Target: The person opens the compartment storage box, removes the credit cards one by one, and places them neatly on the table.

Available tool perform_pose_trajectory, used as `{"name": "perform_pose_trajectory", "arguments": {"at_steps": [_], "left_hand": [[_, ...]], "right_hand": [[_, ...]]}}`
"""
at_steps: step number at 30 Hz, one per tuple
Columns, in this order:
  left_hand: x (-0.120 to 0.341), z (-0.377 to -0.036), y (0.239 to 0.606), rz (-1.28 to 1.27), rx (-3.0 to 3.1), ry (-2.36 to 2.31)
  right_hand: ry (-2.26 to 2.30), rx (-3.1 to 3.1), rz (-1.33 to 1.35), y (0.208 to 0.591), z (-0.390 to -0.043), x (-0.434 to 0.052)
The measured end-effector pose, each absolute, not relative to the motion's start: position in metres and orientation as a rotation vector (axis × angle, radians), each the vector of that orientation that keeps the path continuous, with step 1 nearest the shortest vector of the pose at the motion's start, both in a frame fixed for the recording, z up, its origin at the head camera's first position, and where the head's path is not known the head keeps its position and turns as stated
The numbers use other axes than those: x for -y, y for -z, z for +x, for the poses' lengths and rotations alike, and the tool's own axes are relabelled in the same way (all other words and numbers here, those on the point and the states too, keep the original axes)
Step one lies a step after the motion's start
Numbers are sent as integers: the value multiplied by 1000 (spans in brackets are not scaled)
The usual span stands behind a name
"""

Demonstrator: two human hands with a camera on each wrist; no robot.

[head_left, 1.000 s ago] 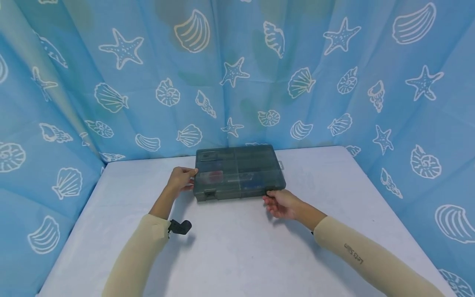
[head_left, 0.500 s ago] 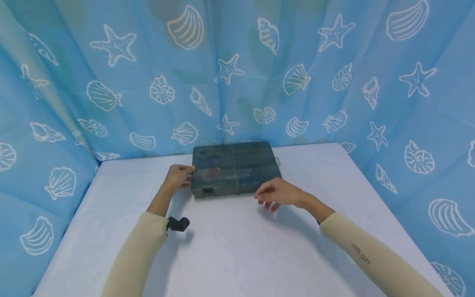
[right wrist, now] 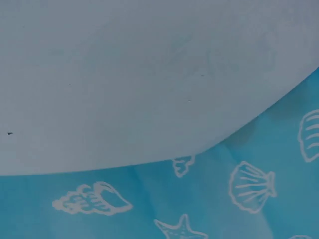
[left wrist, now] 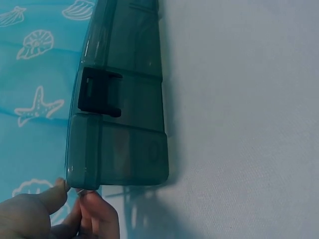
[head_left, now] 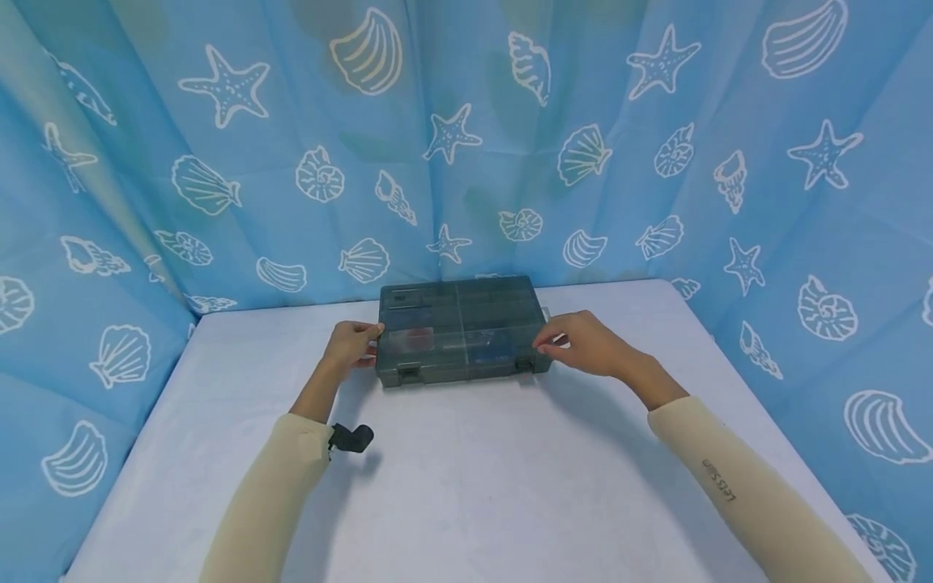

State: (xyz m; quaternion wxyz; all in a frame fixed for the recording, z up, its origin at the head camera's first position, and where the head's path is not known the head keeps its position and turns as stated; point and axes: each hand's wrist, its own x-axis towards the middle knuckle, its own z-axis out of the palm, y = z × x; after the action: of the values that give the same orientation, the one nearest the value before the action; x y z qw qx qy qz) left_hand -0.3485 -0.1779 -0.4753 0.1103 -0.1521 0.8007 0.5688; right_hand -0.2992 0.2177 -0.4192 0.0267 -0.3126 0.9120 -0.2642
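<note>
A dark translucent plastic organizer box (head_left: 437,352) lies at the back of the table in the head view, its lid down. Red and blue contents show through the lid. Its front has a left latch (head_left: 410,373) and a right latch (head_left: 525,364). My left hand (head_left: 350,344) pinches the box's left edge, thumb on top and fingers lower; the left wrist view shows thumb and fingertips at the lid's corner. Over the box's right front corner hovers my right hand (head_left: 583,344), fingers loosely bent, fingertips overlapping the lid's edge. The right wrist view shows neither hand nor box.
A white cloth covers the table (head_left: 466,478). Behind and along both sides hangs a blue curtain (head_left: 452,202) with white shells and starfish. A small pale loop (head_left: 545,312) juts from the box's right side. A black wrist camera (head_left: 352,439) sticks out from the left sleeve.
My right hand has left the front right latch, risen, and moved right and back to the box's right corner. The left hand keeps its hold; the box stays in place.
</note>
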Motion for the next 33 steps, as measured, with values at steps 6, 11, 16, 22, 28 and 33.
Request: {"name": "perform_pose_trajectory", "arguments": {"at_steps": [6, 11, 16, 22, 28, 33], "left_hand": [[176, -350, 474, -472, -2357, -1636], [176, -351, 472, -481, -2364, -1631], [176, -349, 471, -482, -2354, -1644], [176, -349, 473, -489, -2348, -1635], [176, -350, 472, -441, -2340, -1655], [178, -348, 470, -449, -2339, -1647]], "right_hand": [[1158, -2713, -831, 406, -310, -218], [1363, -2569, -760, 404, -317, -194], [1671, -2356, -631, 409, -321, -161], [2014, -1987, -545, 421, -323, -130], [2150, -1880, -446, 442, -323, -130], [2187, -1906, -448, 452, -322, -139]]}}
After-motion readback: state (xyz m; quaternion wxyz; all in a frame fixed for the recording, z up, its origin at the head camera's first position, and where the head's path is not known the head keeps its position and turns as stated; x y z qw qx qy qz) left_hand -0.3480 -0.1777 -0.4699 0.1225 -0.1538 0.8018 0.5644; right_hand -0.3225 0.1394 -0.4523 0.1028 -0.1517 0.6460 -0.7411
